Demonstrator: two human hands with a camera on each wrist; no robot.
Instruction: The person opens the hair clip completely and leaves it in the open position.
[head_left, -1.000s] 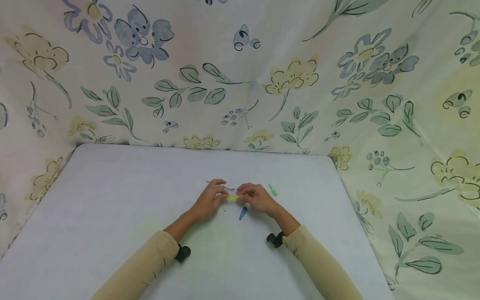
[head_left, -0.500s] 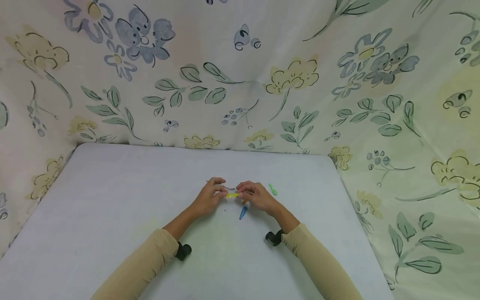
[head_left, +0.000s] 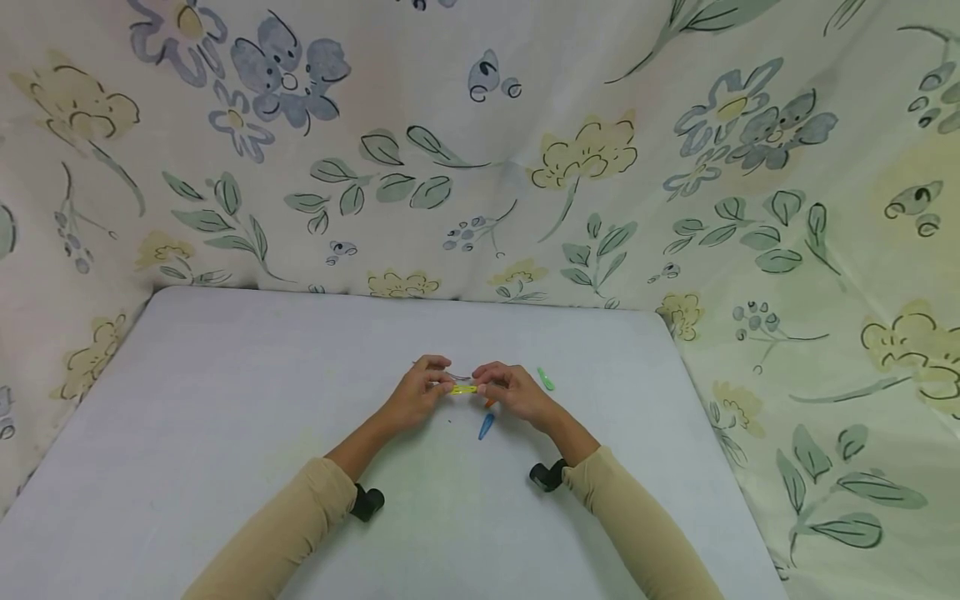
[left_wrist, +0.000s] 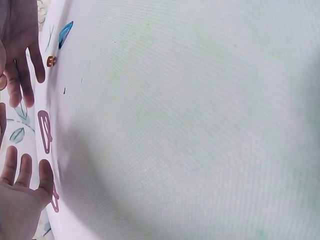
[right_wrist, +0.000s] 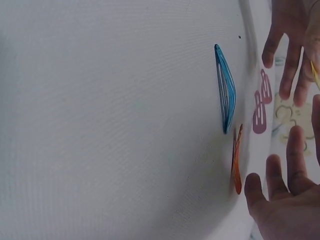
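Between my two hands is a yellow snap hair clip (head_left: pixel 464 389), lying crosswise. My left hand (head_left: pixel 409 402) pinches its left end with thumb and finger, while my right hand (head_left: pixel 523 397) pinches the right end. In the right wrist view only a sliver of the yellow clip shows at the edge; the fingertips on it are partly out of frame. The other fingers of both hands are spread. Below the right hand an orange hair clip (right_wrist: pixel 237 162) lies on the table, partly hidden in the head view. Next to it is a blue hair clip (right_wrist: pixel 228 95).
Mauve hair clips (right_wrist: pixel 260 112) lie on the white table (head_left: pixel 247 400) beyond the hands. A green hair clip (head_left: pixel 546 379) is to the right of the right hand. Small dark specks dot the surface. A floral cloth (head_left: pixel 480 233) hangs behind the table's far edge.
Both hands have shifted very slightly away from the body with the yellow hair clip. More of the orange clip shows below the right hand. The clips on the table have stayed put.
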